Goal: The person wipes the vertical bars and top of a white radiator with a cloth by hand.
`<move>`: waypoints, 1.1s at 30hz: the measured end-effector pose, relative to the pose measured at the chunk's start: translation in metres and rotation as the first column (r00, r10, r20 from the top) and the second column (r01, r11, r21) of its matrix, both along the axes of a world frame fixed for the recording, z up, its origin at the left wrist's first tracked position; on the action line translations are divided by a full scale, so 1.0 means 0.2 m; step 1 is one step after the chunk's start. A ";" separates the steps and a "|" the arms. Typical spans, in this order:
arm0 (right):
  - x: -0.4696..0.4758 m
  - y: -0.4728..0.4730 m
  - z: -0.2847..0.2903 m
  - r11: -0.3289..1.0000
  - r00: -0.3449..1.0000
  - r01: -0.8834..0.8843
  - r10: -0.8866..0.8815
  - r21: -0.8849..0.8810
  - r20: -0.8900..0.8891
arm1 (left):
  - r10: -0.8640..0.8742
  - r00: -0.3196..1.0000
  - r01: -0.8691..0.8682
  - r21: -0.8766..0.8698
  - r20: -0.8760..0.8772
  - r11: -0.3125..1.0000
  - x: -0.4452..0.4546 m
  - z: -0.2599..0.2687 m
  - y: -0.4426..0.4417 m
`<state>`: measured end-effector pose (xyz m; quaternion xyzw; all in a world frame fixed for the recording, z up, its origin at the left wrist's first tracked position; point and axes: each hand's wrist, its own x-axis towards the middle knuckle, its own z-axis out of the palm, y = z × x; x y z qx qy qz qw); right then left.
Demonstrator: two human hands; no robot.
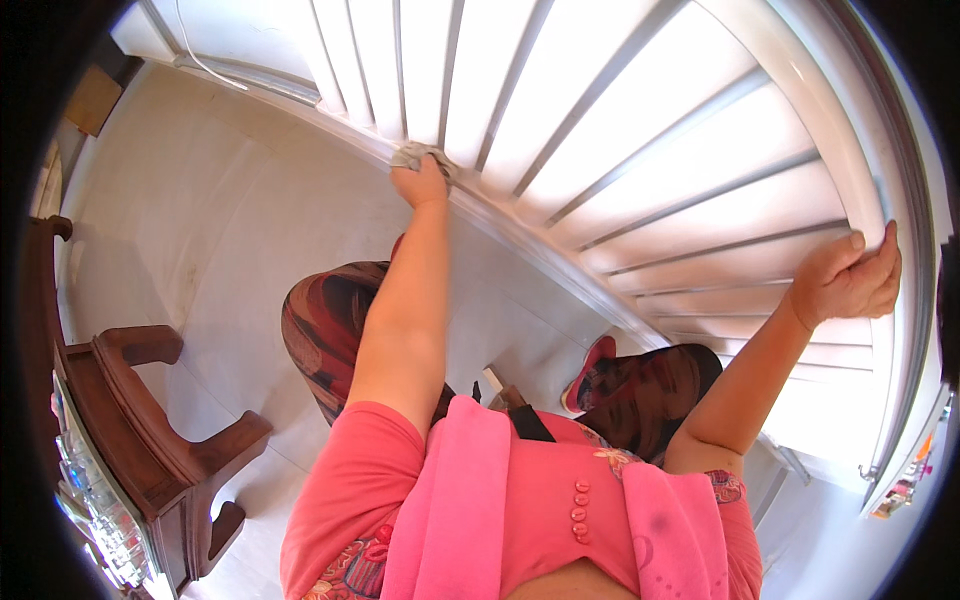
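Observation:
My left hand [420,182] holds a crumpled greyish cloth [417,154]. It presses the cloth against the lower rail of a white slatted panel [570,67], where the slats meet the rail. At the right, my right hand [851,279] grips the curved-looking upper frame [840,172] of the same panel, its thumb on the near side and its fingers over the edge. Both arms are stretched apart, with my body between them.
Dark carved wooden furniture [150,435] with a glass-topped surface and glassware stands at the left. Pale floor tiles [247,202] stretch below. A thin white cable [202,60] hangs at the upper left. Beneath me is a small wooden piece [510,394], partly hidden.

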<state>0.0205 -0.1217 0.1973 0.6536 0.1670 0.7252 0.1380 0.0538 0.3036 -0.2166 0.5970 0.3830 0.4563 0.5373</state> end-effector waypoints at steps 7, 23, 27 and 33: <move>-0.02 -0.01 0.00 0.999 1.000 0.020 -0.020 -0.036 -0.001 | -0.051 0.993 0.062 -0.099 0.111 0.993 0.13 0.08 0.57; -0.07 0.07 0.06 0.993 0.994 0.090 -0.095 -0.082 -0.048 | -0.074 0.984 0.138 -0.444 0.160 0.885 0.17 0.11 1.27; -0.06 0.01 0.04 1.000 0.991 0.014 -0.013 0.005 -0.137 | -0.093 0.990 0.130 -0.462 0.102 0.877 0.20 0.17 1.03; -0.02 0.01 0.02 0.999 0.998 0.010 -0.012 -0.042 -0.064 | -0.175 0.981 0.128 -0.382 -0.089 0.915 0.10 0.08 0.73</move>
